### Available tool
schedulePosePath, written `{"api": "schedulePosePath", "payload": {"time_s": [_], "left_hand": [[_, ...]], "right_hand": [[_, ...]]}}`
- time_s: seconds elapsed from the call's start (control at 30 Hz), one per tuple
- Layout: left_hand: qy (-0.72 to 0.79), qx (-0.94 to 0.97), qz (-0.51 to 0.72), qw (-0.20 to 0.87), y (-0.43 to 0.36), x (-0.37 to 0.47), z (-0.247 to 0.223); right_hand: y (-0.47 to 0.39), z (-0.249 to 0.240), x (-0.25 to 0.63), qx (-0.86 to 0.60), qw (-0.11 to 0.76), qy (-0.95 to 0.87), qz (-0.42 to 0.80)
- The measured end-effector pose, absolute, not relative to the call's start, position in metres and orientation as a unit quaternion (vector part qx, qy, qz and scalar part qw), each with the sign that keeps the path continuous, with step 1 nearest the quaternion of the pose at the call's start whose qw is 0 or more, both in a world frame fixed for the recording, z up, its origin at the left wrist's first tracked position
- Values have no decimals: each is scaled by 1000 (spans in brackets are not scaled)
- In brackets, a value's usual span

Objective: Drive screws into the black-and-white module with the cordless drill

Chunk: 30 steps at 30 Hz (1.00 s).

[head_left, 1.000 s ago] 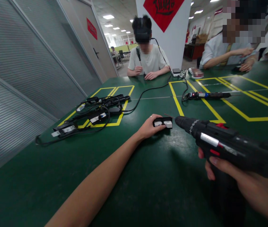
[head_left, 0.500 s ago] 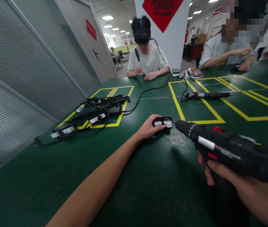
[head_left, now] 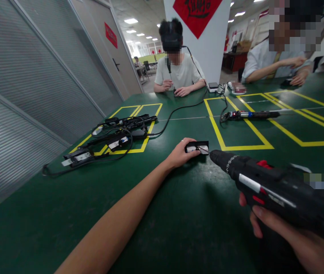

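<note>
My left hand (head_left: 182,153) grips the left end of a small black block-shaped part (head_left: 204,147) with white labels or plates on its near face. The part rests on the green table (head_left: 162,213), and my fingers cover some of it. On the right, my right hand (head_left: 278,224) is wrapped round the handle of a black cordless drill (head_left: 270,182) with red switches. Its chuck (head_left: 217,158) points left, with the tip close to the part's right end. Whether the bit touches the part I cannot tell.
Tangled black devices and cables (head_left: 118,137) lie on the left within yellow tape lines. A cable-fed tool (head_left: 250,114) lies toward the right. Across the table, a person (head_left: 179,72) holds a screwdriver (head_left: 168,66). Another person (head_left: 276,64) sits at the far right.
The drill has tilted, its rear higher and its chuck slightly lower and further left. My left hand and the black part have stayed nearly still.
</note>
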State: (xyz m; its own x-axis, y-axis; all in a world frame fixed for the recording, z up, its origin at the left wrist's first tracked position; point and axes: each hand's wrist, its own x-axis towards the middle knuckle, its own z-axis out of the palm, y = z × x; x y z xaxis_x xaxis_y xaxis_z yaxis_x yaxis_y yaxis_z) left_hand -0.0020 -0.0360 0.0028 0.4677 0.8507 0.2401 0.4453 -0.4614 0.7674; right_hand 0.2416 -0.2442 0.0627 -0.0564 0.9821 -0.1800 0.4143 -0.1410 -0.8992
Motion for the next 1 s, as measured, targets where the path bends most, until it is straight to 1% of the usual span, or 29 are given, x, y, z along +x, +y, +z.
{"api": "schedulePosePath", "payload": {"time_s": [0.33, 0.53, 1.0], "left_hand": [[408, 792, 316, 328, -35, -1, 3], [403, 791, 318, 332, -37, -1, 4], [391, 805, 305, 324, -37, -1, 5]], "right_hand": [[-244, 70, 232, -589, 353, -587, 430], [-243, 69, 232, -596, 352, -593, 411], [-243, 70, 234, -613, 342, -584, 408]]}}
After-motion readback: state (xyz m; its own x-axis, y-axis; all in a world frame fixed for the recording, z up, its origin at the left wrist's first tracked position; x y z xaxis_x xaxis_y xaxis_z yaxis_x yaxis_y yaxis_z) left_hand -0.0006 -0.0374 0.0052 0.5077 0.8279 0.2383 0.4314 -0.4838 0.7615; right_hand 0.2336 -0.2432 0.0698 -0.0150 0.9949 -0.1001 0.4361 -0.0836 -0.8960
